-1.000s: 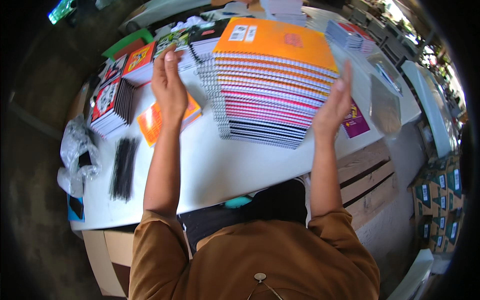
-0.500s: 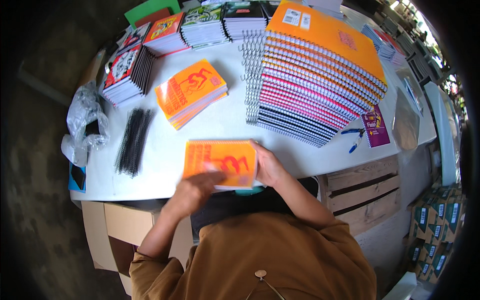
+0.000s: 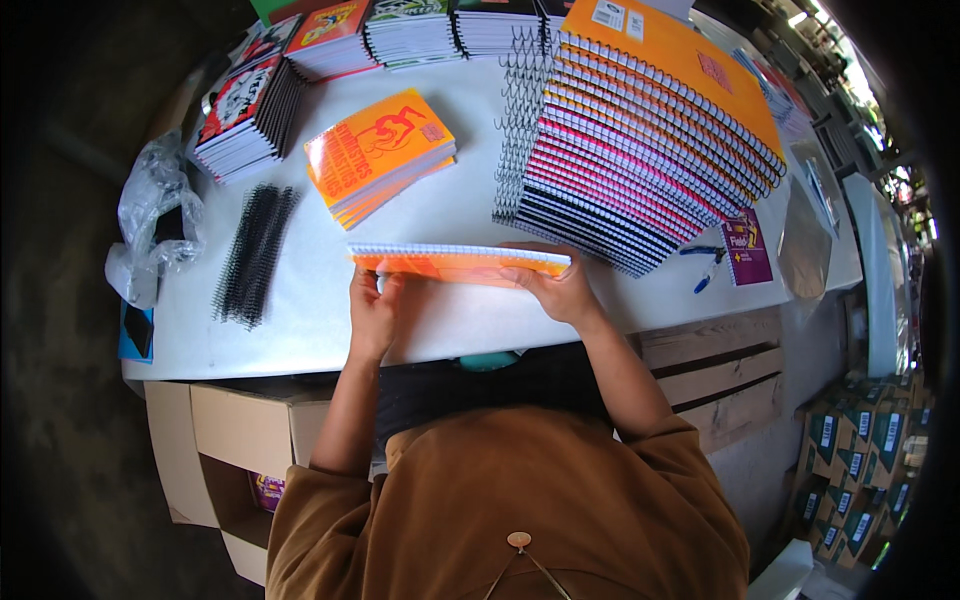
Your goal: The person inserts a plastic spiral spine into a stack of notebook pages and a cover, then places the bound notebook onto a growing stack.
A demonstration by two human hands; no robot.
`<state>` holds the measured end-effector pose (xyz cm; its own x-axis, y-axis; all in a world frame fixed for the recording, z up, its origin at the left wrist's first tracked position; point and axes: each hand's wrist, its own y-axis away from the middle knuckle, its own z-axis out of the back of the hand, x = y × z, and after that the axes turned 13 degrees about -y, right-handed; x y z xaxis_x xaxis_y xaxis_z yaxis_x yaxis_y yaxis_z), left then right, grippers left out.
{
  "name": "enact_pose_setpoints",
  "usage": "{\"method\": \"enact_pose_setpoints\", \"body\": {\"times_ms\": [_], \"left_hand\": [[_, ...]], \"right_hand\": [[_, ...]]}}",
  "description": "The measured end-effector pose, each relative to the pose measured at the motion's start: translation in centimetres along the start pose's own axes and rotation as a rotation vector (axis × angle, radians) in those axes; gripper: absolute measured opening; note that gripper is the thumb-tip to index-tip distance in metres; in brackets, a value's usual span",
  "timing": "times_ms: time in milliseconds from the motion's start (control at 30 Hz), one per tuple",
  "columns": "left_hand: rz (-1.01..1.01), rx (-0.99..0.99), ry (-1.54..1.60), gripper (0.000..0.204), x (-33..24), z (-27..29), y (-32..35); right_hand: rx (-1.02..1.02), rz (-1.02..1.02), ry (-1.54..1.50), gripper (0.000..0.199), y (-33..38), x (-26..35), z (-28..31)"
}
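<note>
An orange booklet (image 3: 455, 265) with red print is held up over the near edge of the table, tilted so that its long whitish edge faces up. My left hand (image 3: 372, 312) is closed on its left end, thumb on the near cover. At the other end my right hand (image 3: 558, 290) grips it, thumb in front and fingers behind. Whether a coil runs through the whitish edge, I cannot tell. Beyond it lies a stack of matching orange booklets (image 3: 380, 145). A bundle of black spiral coils (image 3: 255, 255) rests to the left.
A large fanned stack of spiral-bound notebooks (image 3: 650, 150) fills the right side. Blue-handled pliers (image 3: 708, 268) and a purple booklet (image 3: 748, 248) lie beside it. Stacked booklets (image 3: 245, 115) line the back left. Clear plastic wrap (image 3: 155, 215) is at the left edge, a cardboard box (image 3: 240, 430) below.
The booklet has been raised from lying cover-up to standing nearly edge-on. My left hand has moved from over its cover to its left end; the right has kept hold. The view has shifted slightly.
</note>
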<state>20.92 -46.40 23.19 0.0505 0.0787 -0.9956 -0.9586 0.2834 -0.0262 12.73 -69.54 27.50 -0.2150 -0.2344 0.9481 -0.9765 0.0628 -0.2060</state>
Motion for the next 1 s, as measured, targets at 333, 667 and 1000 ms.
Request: {"method": "enact_pose_setpoints", "body": {"times_ms": [333,667,1000], "left_hand": [[-0.069,0.144,-0.142,0.047,1.2,-0.9,-0.3],[-0.011,-0.505,-1.755,0.038,0.6,13.9,-9.6],[-0.331,-0.463,-1.335,0.038,-4.0,16.2,-9.4]], "right_hand": [[0.021,0.046,0.048,0.027,-0.3,0.8,0.8],[0.004,0.061,-0.007,0.027,-0.8,0.5,1.1],[-0.045,0.041,0.016,0.025,-0.9,0.3,1.7]]}}
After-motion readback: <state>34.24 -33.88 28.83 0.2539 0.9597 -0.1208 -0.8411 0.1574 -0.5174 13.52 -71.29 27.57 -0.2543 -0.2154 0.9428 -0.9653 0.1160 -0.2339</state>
